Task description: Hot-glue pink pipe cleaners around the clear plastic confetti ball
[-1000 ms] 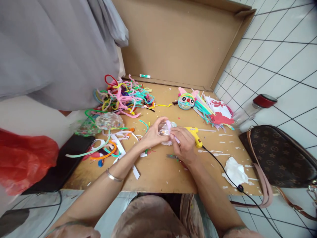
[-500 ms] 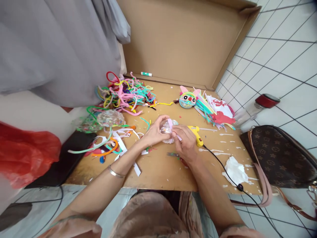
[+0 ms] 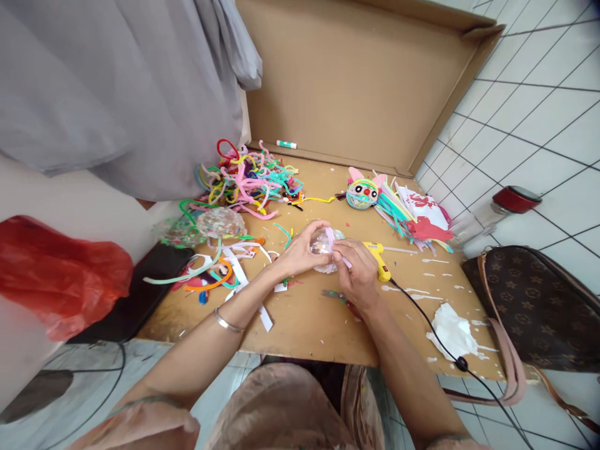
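My left hand (image 3: pixel 300 252) cups a small clear plastic ball (image 3: pixel 324 240) from the left, fingers curled round it. My right hand (image 3: pixel 359 272) pinches a pale pink strip (image 3: pixel 331 237) that lies over the ball's top and holds the ball from the right. Both hands rest low over the cardboard work surface (image 3: pixel 300 319). A yellow glue gun (image 3: pixel 377 257) lies just right of my right hand, its black cord (image 3: pixel 435 340) running toward the front right.
A heap of coloured pipe cleaners (image 3: pixel 250 178) lies at the back left, a finished ball with a face (image 3: pixel 362 192) and coloured strips at the back right. A white tissue (image 3: pixel 452 334), a brown handbag (image 3: pixel 539 306), a red-lidded jar (image 3: pixel 497 209) and a red bag (image 3: pixel 56 275) surround the board.
The view has shifted slightly, so everything sits a little further right in the picture. Both hands keep their hold on the clear ball and the pink strip.
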The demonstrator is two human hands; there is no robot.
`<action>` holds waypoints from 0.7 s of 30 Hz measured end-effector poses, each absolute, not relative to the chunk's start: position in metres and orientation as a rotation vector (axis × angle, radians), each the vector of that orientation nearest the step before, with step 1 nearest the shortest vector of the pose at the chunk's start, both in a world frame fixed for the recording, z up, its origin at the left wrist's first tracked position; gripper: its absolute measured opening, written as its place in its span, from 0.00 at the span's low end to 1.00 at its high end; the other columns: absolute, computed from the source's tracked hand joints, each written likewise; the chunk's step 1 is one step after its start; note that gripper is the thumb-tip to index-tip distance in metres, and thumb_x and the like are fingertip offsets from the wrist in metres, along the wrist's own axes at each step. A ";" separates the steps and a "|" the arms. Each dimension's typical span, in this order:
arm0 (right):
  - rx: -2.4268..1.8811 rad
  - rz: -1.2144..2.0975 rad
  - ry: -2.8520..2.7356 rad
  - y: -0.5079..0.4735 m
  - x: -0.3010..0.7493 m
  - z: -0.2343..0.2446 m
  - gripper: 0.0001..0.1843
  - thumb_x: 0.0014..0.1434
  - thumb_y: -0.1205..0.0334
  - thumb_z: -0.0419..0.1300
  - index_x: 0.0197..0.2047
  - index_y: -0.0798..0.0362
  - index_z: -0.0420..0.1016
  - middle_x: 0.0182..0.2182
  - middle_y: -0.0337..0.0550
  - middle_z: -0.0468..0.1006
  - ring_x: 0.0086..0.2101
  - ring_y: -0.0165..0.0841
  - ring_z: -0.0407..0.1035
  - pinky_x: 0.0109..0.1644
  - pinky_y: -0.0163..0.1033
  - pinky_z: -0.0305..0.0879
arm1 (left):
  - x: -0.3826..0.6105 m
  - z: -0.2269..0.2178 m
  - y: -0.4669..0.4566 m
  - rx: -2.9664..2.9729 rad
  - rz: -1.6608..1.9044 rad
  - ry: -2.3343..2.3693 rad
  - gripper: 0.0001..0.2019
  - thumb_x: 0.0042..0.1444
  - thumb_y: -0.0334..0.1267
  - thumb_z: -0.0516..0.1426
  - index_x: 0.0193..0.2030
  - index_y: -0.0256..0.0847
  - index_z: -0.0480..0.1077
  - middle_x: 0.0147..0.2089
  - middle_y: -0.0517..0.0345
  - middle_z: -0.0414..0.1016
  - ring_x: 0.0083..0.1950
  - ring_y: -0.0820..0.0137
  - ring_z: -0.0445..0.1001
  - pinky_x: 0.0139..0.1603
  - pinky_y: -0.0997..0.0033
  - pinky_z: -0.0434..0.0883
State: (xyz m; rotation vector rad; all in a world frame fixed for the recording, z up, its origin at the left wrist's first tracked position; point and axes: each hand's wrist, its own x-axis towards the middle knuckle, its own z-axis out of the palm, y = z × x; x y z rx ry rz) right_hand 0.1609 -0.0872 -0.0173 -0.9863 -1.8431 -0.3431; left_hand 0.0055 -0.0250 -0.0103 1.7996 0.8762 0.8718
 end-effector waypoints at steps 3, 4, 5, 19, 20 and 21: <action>-0.988 -0.342 -1.848 -0.087 0.161 -0.017 0.08 0.63 0.68 0.54 0.42 0.53 0.74 0.38 0.49 0.81 0.41 0.36 0.75 0.46 0.44 0.73 | 0.006 -0.012 -0.025 1.775 0.885 0.867 0.34 0.41 0.39 0.62 0.58 0.39 0.60 0.57 0.51 0.70 0.60 0.59 0.70 0.63 0.61 0.66; -0.990 -0.338 -1.847 -0.087 0.161 -0.018 0.08 0.63 0.68 0.54 0.42 0.53 0.74 0.38 0.49 0.81 0.41 0.36 0.75 0.46 0.44 0.73 | 0.006 -0.012 -0.025 1.764 0.888 0.864 0.34 0.41 0.39 0.62 0.58 0.39 0.60 0.57 0.50 0.70 0.61 0.59 0.69 0.63 0.61 0.66; -0.992 -0.333 -1.846 -0.087 0.161 -0.018 0.09 0.63 0.68 0.54 0.43 0.53 0.74 0.38 0.49 0.81 0.41 0.36 0.75 0.46 0.44 0.73 | 0.006 -0.012 -0.025 1.755 0.891 0.864 0.34 0.41 0.39 0.63 0.58 0.39 0.60 0.57 0.50 0.70 0.61 0.59 0.69 0.64 0.60 0.65; -1.026 -0.329 -1.855 -0.088 0.161 -0.017 0.09 0.65 0.66 0.53 0.42 0.52 0.74 0.38 0.49 0.81 0.41 0.36 0.75 0.46 0.44 0.73 | 0.007 -0.011 -0.025 1.776 0.906 0.848 0.33 0.41 0.38 0.63 0.57 0.39 0.60 0.57 0.50 0.70 0.61 0.60 0.69 0.64 0.61 0.65; -1.025 -0.330 -1.856 -0.088 0.161 -0.017 0.09 0.65 0.66 0.53 0.42 0.52 0.74 0.38 0.49 0.81 0.41 0.36 0.75 0.46 0.44 0.73 | 0.007 -0.011 -0.025 1.777 0.908 0.845 0.33 0.41 0.38 0.62 0.57 0.39 0.60 0.57 0.50 0.70 0.61 0.60 0.69 0.64 0.61 0.65; -1.022 -0.333 -1.856 -0.088 0.161 -0.017 0.09 0.65 0.66 0.53 0.42 0.52 0.74 0.38 0.49 0.81 0.41 0.36 0.75 0.46 0.44 0.73 | 0.007 -0.012 -0.025 1.779 0.914 0.841 0.33 0.41 0.39 0.62 0.57 0.39 0.60 0.57 0.50 0.70 0.61 0.60 0.69 0.64 0.61 0.65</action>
